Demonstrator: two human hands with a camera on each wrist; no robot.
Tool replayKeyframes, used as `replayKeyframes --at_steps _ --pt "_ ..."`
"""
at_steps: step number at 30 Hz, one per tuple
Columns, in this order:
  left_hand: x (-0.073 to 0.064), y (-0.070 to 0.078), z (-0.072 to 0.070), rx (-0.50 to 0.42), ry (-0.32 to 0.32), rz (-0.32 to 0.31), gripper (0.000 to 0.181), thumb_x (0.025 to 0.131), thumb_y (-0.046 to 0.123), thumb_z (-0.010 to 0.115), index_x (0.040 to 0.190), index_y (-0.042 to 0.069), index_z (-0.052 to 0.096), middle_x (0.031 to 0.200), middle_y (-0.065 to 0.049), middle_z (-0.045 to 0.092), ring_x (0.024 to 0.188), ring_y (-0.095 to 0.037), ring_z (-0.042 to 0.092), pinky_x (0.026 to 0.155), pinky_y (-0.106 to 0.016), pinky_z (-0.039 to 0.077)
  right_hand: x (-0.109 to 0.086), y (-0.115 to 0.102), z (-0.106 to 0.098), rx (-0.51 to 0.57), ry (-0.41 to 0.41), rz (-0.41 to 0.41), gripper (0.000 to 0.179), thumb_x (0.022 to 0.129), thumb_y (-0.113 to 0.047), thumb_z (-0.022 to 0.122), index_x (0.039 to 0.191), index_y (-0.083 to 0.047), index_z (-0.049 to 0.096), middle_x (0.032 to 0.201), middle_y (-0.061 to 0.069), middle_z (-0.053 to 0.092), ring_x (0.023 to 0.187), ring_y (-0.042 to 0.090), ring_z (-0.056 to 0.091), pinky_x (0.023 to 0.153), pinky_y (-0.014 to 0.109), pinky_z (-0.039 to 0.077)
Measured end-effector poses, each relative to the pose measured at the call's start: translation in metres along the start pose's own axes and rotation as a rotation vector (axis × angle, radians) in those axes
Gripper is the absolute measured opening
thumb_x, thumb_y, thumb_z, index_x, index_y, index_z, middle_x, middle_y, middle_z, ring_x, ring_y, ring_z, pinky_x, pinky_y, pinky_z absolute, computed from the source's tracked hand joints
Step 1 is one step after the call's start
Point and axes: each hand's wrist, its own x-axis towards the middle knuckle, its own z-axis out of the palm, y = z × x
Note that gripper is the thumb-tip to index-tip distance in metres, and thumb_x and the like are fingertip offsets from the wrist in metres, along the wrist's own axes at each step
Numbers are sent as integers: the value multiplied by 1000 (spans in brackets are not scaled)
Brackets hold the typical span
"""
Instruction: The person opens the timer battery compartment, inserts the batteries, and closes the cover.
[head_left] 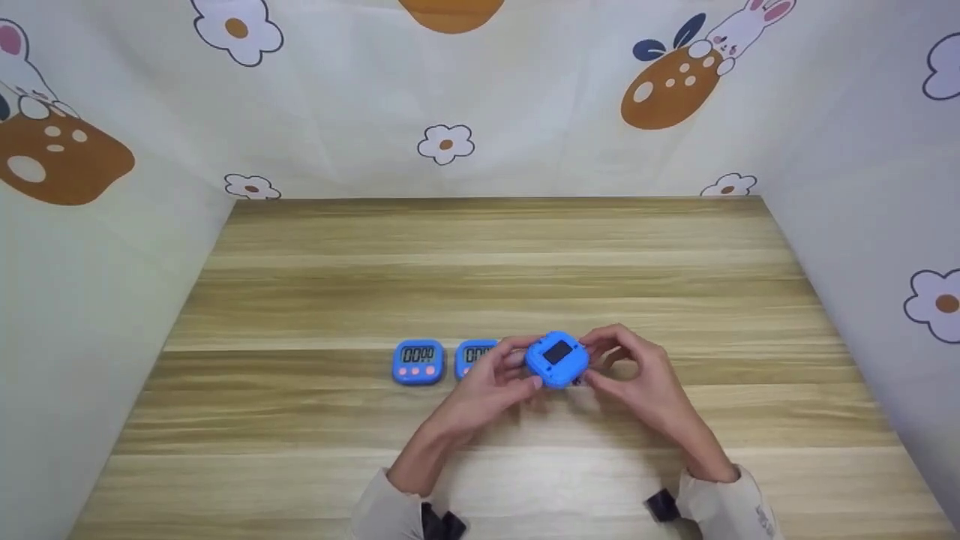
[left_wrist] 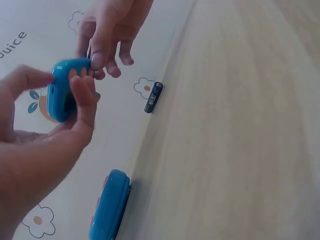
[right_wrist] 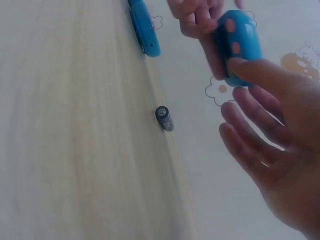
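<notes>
A blue digital timer [head_left: 556, 360] is held up above the wooden table, its back with a dark rectangle turned toward the head camera. My left hand [head_left: 491, 384] grips its left side between thumb and fingers. On the opposite edge, my right hand [head_left: 641, 379] pinches the timer with thumb and index finger; its other fingers are spread apart in the right wrist view. Pink buttons on the timer's front [right_wrist: 236, 47] show from below. A dark battery [left_wrist: 154, 97] lies on the table beneath the hands, mostly hidden in the head view.
Two more blue timers lie face up to the left: one in full view [head_left: 418, 362], the other [head_left: 472, 354] partly behind my left hand. A patterned cloth [head_left: 337, 112] walls the table [head_left: 480, 262] at the back and both sides.
</notes>
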Motion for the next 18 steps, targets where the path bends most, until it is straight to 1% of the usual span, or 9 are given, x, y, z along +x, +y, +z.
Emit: replayKeyframes --at_steps 2,3,4,7,9,11,13,16,18 --pt "0 -1 0 -66 -3 14 59 88 -4 68 140 2 40 134 -18 55 119 -32 56 93 -47 51 0 0 -1 22 -13 24 44 79 -8 83 118 -18 64 107 -6 66 94 19 62 75 35 56" --pt "0 -1 0 -84 -4 21 62 87 -6 69 141 3 39 134 -19 55 119 -33 56 93 -47 51 -1 -1 -1 29 -35 24 48 79 -9 83 121 -18 63 111 -5 66 97 19 62 77 36 56" --pt "1 -2 1 -81 -3 29 66 86 -7 70 142 5 37 133 -18 55 118 -33 57 93 -45 52 -1 -3 0 36 -64 22 52 79 -11 83 126 -17 61 116 -4 64 101 19 60 78 36 55" --pt "2 -5 2 -11 2 61 75 83 -7 73 145 10 35 131 -18 57 116 -31 59 92 -39 53 0 -15 1 60 -155 9 67 77 -13 85 137 -13 55 125 0 59 107 22 57 83 41 55" --pt "2 -6 3 42 12 76 77 82 -6 75 147 12 35 127 -18 59 112 -30 61 91 -38 54 1 -23 2 64 -186 -17 72 76 -12 86 139 -8 52 126 4 58 107 25 57 83 45 54" --pt "3 -7 3 75 22 80 76 82 -5 76 146 9 38 125 -18 61 110 -29 63 89 -38 54 2 -30 2 65 -187 -33 71 76 -10 85 138 -4 52 124 8 59 104 27 58 82 48 54" --pt "3 -7 4 87 29 78 75 81 -4 76 145 8 38 124 -18 61 109 -29 63 89 -38 54 3 -31 3 57 -178 -46 70 76 -9 85 137 -3 53 123 9 60 103 28 59 81 48 54" --pt "3 -6 4 85 26 80 74 82 -5 76 144 9 38 126 -17 61 111 -28 62 90 -38 54 2 -24 4 41 -170 -47 70 76 -12 86 137 -6 54 123 5 60 103 25 59 82 46 54" --pt "2 -6 5 62 14 73 74 82 -4 76 142 11 37 129 -15 59 114 -28 60 93 -38 52 1 -15 6 37 -170 -52 71 75 -15 87 138 -11 54 125 1 59 103 23 59 82 45 55"
